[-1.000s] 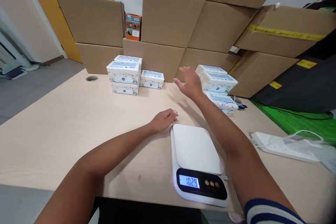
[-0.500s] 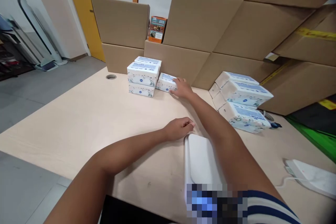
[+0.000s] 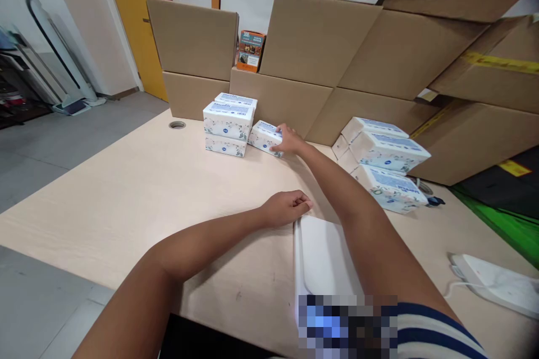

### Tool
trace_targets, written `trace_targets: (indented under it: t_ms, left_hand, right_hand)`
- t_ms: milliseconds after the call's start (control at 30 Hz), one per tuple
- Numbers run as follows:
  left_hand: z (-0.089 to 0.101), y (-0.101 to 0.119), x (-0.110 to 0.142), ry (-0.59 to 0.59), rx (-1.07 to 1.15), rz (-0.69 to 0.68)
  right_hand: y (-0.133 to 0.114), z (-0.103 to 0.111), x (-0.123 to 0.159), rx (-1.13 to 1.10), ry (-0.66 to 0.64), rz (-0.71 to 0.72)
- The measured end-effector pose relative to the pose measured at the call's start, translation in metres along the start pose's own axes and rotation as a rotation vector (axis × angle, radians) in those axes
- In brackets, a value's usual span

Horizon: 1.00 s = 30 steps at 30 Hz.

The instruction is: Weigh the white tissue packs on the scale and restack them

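My right hand (image 3: 288,140) reaches far across the table and grips the right end of a single white tissue box (image 3: 264,137), which is tipped up slightly beside a stack of tissue boxes (image 3: 228,120). My left hand (image 3: 287,207) rests on the tabletop with its fingers curled under, touching the far left corner of a white kitchen scale (image 3: 322,252). The scale's plate is bare and its display is blurred out. Another pile of tissue boxes (image 3: 384,160) leans at the right.
Flattened and open cardboard boxes (image 3: 320,39) line the back of the wooden table (image 3: 126,190). A small orange carton (image 3: 250,50) stands between them. A white power strip with cable (image 3: 492,283) lies at the right edge. A cable hole (image 3: 177,124) sits far left.
My right hand swung left from beside the right pile to the single tissue box and closed on it, lifting its end a little. The left hand stayed at the scale's corner.
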<state>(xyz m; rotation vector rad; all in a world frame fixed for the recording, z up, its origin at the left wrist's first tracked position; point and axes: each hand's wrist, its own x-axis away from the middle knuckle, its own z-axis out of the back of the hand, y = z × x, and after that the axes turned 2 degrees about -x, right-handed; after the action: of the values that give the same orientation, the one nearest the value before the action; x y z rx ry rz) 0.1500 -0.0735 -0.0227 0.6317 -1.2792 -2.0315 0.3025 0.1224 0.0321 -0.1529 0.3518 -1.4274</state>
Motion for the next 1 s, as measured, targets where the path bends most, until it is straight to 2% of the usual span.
trace_targets:
  t_ms: [133, 333, 500, 567, 667, 733, 800, 867, 1000]
  left_hand:
    - [0.0, -0.001, 0.0, -0.012, -0.003, 0.018]
    - [0.001, 0.001, 0.0, -0.006, -0.009, 0.03]
    - [0.002, 0.004, -0.001, 0.0, 0.039, 0.036]
    - [0.002, 0.004, -0.002, 0.1, 0.021, -0.009]
    - [0.002, 0.004, -0.005, 0.386, -0.042, -0.081]
    - [0.003, 0.005, -0.006, 0.512, -0.075, -0.034]
    - [0.004, 0.006, -0.007, 0.541, -0.106, 0.07]
    - [0.004, 0.009, -0.007, 0.507, -0.136, 0.146]
    - [0.005, 0.011, -0.004, 0.434, -0.148, 0.162]
  right_hand:
    - [0.011, 0.01, 0.032, -0.058, -0.031, 0.034]
    - [0.049, 0.03, 0.116, -0.147, -0.047, 0.055]
    - [0.081, 0.043, 0.179, -0.263, 0.013, -0.001]
    - [0.085, 0.038, 0.197, -0.325, 0.062, -0.023]
    - [0.084, 0.023, 0.21, -0.43, 0.146, -0.064]
    - [0.08, 0.014, 0.212, -0.492, 0.199, -0.094]
    - [0.076, 0.011, 0.216, -0.537, 0.249, -0.117]
    - [0.073, 0.015, 0.225, -0.587, 0.315, -0.137]
    - [0.075, 0.031, 0.266, -0.706, 0.493, -0.095]
